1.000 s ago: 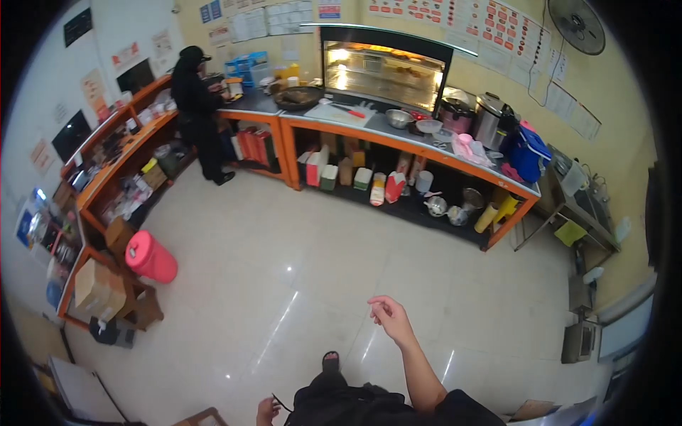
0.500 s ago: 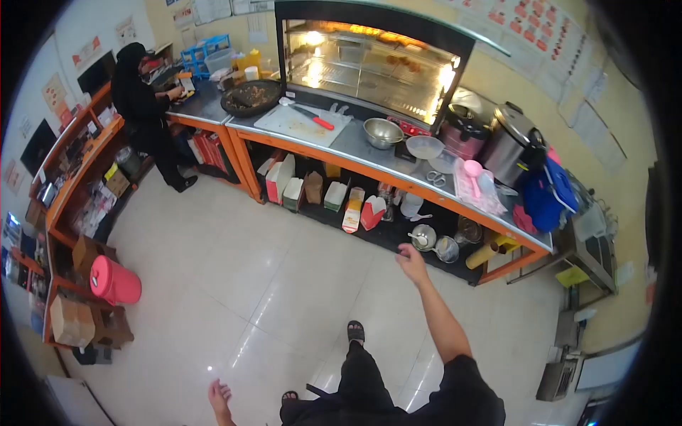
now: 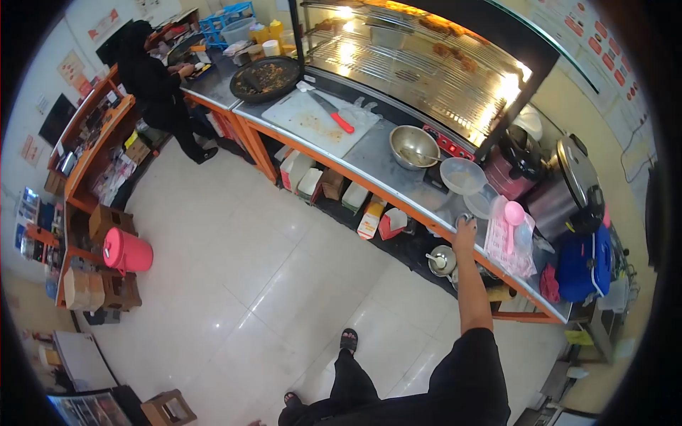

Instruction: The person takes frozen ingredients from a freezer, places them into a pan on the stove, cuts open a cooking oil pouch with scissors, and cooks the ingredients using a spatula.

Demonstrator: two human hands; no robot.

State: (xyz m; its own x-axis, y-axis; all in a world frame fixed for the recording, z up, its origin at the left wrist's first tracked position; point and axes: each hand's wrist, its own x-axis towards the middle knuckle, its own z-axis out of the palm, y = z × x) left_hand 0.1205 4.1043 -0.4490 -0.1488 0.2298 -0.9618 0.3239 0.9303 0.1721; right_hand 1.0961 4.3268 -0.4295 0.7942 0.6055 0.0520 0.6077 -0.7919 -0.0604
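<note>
My right hand reaches to the front edge of the counter, its fingers closed on a pair of scissors. The hand covers part of the scissors. Just right of it, a pink scoop lies on pink-and-white plastic packaging. Behind the hand are a clear plastic bowl and a clear lid or shallow bowl. A steel bowl stands further left. My left hand is out of view at the bottom.
A red-handled knife rests on a white cutting board. Behind stands a lit glass display warmer. A black pan holds food. A co-worker stands at the far left counter. A blue cooler bag sits at right.
My right hand has moved forward from above the floor to the counter and closed on the scissors. The counter appears nearer. My left hand has dropped out of view.
</note>
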